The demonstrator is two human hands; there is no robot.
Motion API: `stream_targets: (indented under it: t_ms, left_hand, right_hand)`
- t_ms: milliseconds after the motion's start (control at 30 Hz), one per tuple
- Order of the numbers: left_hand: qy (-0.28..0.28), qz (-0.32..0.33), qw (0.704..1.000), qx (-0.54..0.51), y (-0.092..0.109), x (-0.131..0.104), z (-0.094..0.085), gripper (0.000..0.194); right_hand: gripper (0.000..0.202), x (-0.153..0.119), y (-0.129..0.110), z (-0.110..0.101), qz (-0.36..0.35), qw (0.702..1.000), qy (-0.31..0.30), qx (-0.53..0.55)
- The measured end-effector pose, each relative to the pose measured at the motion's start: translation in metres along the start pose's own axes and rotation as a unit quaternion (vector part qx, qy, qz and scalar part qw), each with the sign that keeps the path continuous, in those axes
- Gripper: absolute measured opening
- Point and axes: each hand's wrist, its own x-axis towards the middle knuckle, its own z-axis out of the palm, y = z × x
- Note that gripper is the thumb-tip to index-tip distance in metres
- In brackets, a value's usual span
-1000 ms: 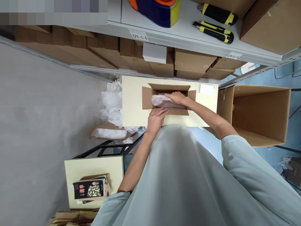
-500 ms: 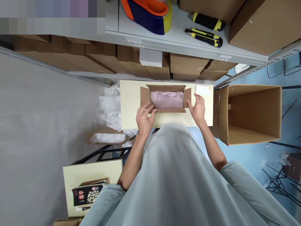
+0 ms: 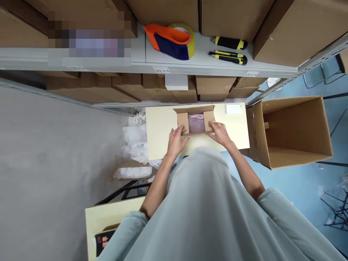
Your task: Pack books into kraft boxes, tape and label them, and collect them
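Observation:
A small cardboard box (image 3: 185, 121) lies on the pale tabletop (image 3: 160, 134), its two end flaps folded inward. Pinkish wrapped material (image 3: 196, 123) shows in the gap between the flaps. My left hand (image 3: 176, 142) is closed on the box's near left corner, fingers on the left flap and thumb along the front wall. At the near right corner, my right hand (image 3: 219, 134) grips in the same way, fingertips on the right flap. The far long flap stands up. What lies under the pink wrapping is hidden.
A large open carton (image 3: 296, 132) stands to the right. The shelf ahead holds a tape dispenser (image 3: 174, 45), two utility knives (image 3: 230, 50) and brown boxes (image 3: 217, 87). A white card (image 3: 233, 109) lies at the table's back right. White packing material (image 3: 134, 139) is on the left.
The two end flaps, spread outward before, are now folded in over the pink wrapping. My hands have come closer together onto the box. The view has shifted, showing more of the shelf.

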Motion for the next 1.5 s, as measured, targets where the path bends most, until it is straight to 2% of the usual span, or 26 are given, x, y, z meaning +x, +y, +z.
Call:
stream_targets:
  t_ms: [100,200,300,367,467,533,600,700,833,1033,1167,1300,1500]
  left_hand:
    - [0.022,-0.008,1.0,-0.015,-0.007,0.023,-0.004,0.086]
    - [0.075,0.021,0.997,0.014,-0.007,0.056,-0.015,0.103]
    - [0.067,0.073,0.993,0.067,-0.003,0.085,-0.029,0.094]
    - [0.055,0.091,0.991,0.088,-0.002,0.093,-0.036,0.073]
    - [0.065,0.078,0.992,0.08,-0.004,0.086,-0.037,0.031]
    - [0.057,0.047,0.996,0.053,-0.008,0.074,-0.032,0.026]
    - [0.046,0.003,0.999,0.021,-0.012,0.062,-0.025,0.027]
    - [0.059,-0.052,0.997,-0.021,-0.015,0.052,-0.014,0.026]
    - [0.077,-0.073,0.994,-0.041,-0.015,0.054,-0.008,0.027]
    - [0.076,-0.08,0.991,-0.07,-0.016,0.066,-0.012,0.032]
    - [0.088,-0.093,0.987,-0.101,-0.019,0.065,-0.012,0.031]
    - [0.076,-0.112,0.984,-0.113,-0.024,0.058,-0.012,0.032]
    - [0.054,-0.091,0.99,-0.094,-0.034,0.05,-0.021,0.029]
  right_hand:
    - [0.071,0.017,0.008,-0.004,0.015,1.0,0.014,0.014]
    - [0.086,0.035,0.009,-0.007,0.046,0.997,0.056,-0.017]
    - [0.111,0.049,0.009,-0.011,0.066,0.991,0.112,-0.044]
    - [0.11,0.053,0.009,-0.013,0.049,0.989,0.128,-0.051]
    - [0.073,0.05,0.012,-0.014,0.014,0.99,0.123,-0.069]
    - [0.041,0.045,0.014,-0.011,-0.001,0.991,0.111,-0.079]
    - [0.023,0.039,0.015,-0.007,-0.001,0.992,0.105,-0.076]
    - [0.024,0.033,0.013,0.003,0.023,0.991,0.124,-0.054]
    - [0.027,0.036,0.002,0.013,0.081,0.983,0.165,-0.026]
    - [0.024,0.055,-0.011,0.01,0.196,0.97,0.141,0.026]
    - [0.02,0.059,-0.012,0.005,0.208,0.968,0.134,0.036]
    - [0.018,0.053,-0.015,0.006,0.215,0.965,0.144,0.034]
    - [0.016,0.04,-0.035,0.011,0.191,0.965,0.179,0.016]
